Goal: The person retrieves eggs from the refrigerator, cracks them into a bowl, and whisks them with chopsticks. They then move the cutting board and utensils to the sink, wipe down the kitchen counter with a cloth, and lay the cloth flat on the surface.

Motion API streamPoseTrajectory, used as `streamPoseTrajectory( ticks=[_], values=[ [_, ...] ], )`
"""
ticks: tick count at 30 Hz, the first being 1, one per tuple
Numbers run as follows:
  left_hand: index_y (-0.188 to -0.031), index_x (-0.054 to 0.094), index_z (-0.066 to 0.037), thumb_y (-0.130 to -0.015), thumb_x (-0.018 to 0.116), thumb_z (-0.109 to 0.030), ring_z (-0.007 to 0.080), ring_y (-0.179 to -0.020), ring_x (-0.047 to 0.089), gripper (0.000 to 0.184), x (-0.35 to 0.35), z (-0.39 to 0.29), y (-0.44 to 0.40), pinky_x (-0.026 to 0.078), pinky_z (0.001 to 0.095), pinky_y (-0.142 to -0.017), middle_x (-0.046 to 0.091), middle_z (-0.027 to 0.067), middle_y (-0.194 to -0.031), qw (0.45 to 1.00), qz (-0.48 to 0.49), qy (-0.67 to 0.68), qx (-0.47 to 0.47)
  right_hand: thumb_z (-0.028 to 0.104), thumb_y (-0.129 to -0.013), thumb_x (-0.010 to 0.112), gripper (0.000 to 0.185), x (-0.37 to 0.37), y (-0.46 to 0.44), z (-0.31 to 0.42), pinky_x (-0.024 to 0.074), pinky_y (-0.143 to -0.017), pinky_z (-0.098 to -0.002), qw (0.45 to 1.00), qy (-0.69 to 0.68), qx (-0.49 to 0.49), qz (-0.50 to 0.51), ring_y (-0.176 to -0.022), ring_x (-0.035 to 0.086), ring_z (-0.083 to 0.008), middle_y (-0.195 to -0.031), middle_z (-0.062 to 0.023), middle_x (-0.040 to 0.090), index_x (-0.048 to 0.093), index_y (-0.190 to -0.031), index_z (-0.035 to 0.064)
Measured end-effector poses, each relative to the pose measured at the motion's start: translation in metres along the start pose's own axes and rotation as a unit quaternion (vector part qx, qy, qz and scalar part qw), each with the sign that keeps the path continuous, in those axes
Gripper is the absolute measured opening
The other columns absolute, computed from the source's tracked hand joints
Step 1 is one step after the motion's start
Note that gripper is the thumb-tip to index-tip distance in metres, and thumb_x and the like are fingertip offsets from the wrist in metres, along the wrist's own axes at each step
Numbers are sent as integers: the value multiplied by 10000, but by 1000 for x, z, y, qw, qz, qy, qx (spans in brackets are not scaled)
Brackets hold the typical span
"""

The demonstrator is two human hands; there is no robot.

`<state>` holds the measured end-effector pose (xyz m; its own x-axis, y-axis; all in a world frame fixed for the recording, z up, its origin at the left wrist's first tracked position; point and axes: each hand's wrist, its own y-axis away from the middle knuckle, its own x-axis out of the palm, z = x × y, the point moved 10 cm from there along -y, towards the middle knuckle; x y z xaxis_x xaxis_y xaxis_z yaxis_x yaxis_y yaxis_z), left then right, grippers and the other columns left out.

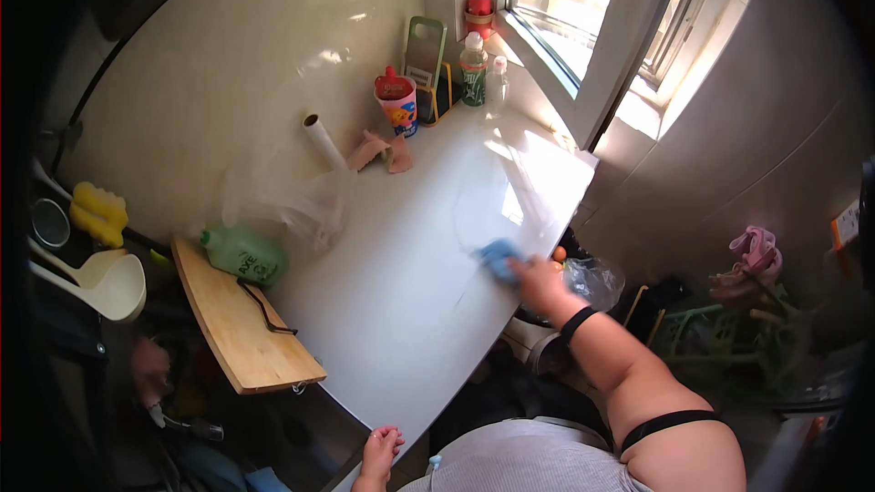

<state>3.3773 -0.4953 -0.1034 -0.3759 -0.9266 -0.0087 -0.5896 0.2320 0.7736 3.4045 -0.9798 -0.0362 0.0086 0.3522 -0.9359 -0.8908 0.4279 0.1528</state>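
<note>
My right hand (540,286) is closed on a blue cloth (500,260), which lies against the white countertop (401,282) near its right edge. Both the cloth and the fingers are slightly blurred. At the bottom of the view, by the counter's front corner, my left hand (383,446) has its fingers curled in. Nothing shows in it, though its palm side is partly hidden.
A wooden board (228,319), a green bottle (244,255) and a clear plastic bag (310,210) are at the left. Along the back stand a colourful cup (399,111) and bottles (474,73). An open window (629,36) juts out at the right.
</note>
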Motion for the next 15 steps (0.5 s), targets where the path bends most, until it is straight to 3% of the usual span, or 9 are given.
streamPoseTrajectory(
  ticks=[2,3,4,6,9,11,13,14,15],
  values=[
    [-1024,490,-31,-896,526,-174,111,-767,573,195,-9,24,-14,430,202,-616,573,48,-919,1000,1,3,-6,211,-806,564,378,-44,-4,-93,472,-800,-434,979,47,182,-79,-945,543,-353,-1064,-189,498,523,-1172,126],
    [-1041,559,-65,-893,554,-304,55,-581,480,280,4,-11,13,381,181,-479,589,14,-772,998,-51,-30,14,192,-781,587,399,-63,-1,-130,475,-790,-432,964,32,240,-114,-942,538,-350,-1066,-185,492,529,-1171,131],
    [-1041,559,-65,-893,554,-304,55,-581,480,280,3,-11,9,381,181,-479,589,14,-772,998,-52,-28,19,173,-757,611,422,-76,2,-156,478,-779,-431,944,16,296,-148,-939,533,-348,-1069,-182,486,535,-1170,137],
    [-1065,550,-50,-895,546,-300,69,-599,488,303,4,3,2,395,196,-502,596,28,-791,999,-17,-30,22,118,-707,639,457,-115,1,-135,482,-755,-430,949,18,222,-223,-917,532,-349,-1034,-184,494,548,-1154,133],
    [-1079,543,-35,-900,532,-310,96,-621,499,328,17,0,-3,420,230,-539,606,50,-826,998,-8,-54,19,62,-661,608,546,-115,-8,-45,477,-754,-436,976,-8,-32,-214,-896,528,-358,-1004,-170,512,508,-1189,156],
    [-1089,535,-20,-905,519,-326,111,-693,538,357,31,-15,-1,429,234,-568,608,69,-879,997,-7,-75,7,118,-661,625,533,-71,-19,2,468,-695,-411,993,-1,-70,-93,-867,530,-318,-1055,-117,513,511,-1179,179],
    [-1101,525,-16,-906,521,-325,119,-747,554,365,44,-30,-7,434,233,-596,605,73,-912,996,-6,-87,0,191,-710,583,395,-37,-17,59,468,-659,-376,947,-45,-295,-116,-802,506,-278,-936,-95,485,573,-1104,165],
    [-1114,516,-13,-907,522,-323,126,-801,569,373,48,-36,-11,440,232,-624,602,76,-945,995,-6,-97,-8,189,-791,524,303,-17,-23,76,472,-665,-372,939,-57,-333,-67,-825,510,-290,-909,-118,474,576,-1088,160],
    [-1114,516,-13,-907,522,-323,126,-801,569,373,52,-41,-14,440,232,-624,602,76,-945,995,-7,-98,-6,186,-826,495,286,-5,-39,77,474,-667,-379,950,-45,-310,-13,-832,512,-298,-914,-133,475,569,-1101,166]
  ],
)
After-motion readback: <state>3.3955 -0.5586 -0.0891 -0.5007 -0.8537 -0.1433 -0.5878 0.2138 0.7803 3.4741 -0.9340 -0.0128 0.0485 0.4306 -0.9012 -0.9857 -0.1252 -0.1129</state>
